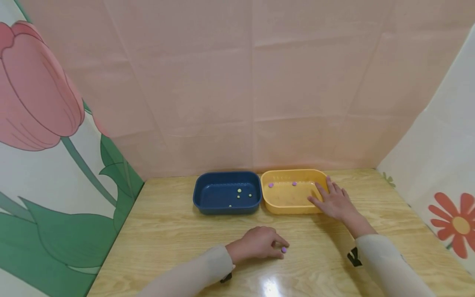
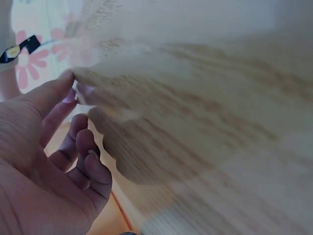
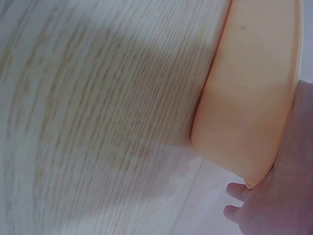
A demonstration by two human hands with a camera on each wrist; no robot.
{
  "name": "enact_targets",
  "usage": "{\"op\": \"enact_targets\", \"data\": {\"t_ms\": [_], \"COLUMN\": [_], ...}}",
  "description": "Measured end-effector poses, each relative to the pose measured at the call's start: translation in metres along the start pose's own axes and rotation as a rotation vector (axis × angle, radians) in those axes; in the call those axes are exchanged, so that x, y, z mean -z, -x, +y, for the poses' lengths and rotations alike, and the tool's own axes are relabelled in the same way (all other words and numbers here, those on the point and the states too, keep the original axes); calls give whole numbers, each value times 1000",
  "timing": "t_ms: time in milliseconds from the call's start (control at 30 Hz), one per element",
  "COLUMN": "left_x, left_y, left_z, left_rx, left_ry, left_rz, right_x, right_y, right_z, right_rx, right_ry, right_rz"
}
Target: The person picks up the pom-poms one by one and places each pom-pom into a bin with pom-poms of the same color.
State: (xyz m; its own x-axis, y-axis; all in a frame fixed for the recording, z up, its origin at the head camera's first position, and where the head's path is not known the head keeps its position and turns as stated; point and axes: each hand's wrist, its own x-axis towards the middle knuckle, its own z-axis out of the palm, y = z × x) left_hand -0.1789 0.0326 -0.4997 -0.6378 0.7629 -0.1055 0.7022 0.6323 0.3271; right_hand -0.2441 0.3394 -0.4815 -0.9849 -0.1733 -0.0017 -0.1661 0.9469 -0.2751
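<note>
A small purple bead (image 1: 283, 249) lies between the thumb and index fingertips of my left hand (image 1: 259, 242), low over the wooden table. In the left wrist view, that same bead (image 2: 70, 95) shows between the thumb and a finger, while the other fingers curl loosely. My right hand (image 1: 335, 203) rests at the right end of the yellow bin (image 1: 289, 209), its fingers spread over the rim. Two more purple beads (image 1: 294, 184) sit inside that bin. In the right wrist view, the hand (image 3: 279, 200) meets the bin's rim, with two fingertips showing past its corner.
A dark blue bin (image 1: 209, 209) stands left of the yellow one, nearly touching it. Several pale beads (image 1: 239, 190) lie in it. Both bins are at the back of the wooden table (image 1: 156, 243), before a pink cloth (image 1: 193, 90). Printed floral sheets hang at both sides.
</note>
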Motion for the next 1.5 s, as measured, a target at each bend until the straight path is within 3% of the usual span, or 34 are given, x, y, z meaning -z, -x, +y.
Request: {"op": "enact_targets", "data": {"t_ms": [533, 900, 1067, 1367, 1500], "left_x": [1, 10, 13, 30, 38], "left_y": [-8, -13, -17, -23, -24], "left_z": [2, -1, -2, 0, 2], "left_rx": [-16, -8, -12, 26, 15], "left_ry": [27, 49, 18, 101, 84], "left_rz": [55, 82, 123, 148, 185], "right_x": [1, 2, 2, 1, 2], "right_y": [-1, 0, 0, 1, 1], "right_z": [-2, -2, -2, -2, -3], "right_rx": [-1, -3, 0, 2, 5], "right_ry": [17, 13, 15, 11, 11], "right_rz": [4, -3, 1, 5, 7]}}
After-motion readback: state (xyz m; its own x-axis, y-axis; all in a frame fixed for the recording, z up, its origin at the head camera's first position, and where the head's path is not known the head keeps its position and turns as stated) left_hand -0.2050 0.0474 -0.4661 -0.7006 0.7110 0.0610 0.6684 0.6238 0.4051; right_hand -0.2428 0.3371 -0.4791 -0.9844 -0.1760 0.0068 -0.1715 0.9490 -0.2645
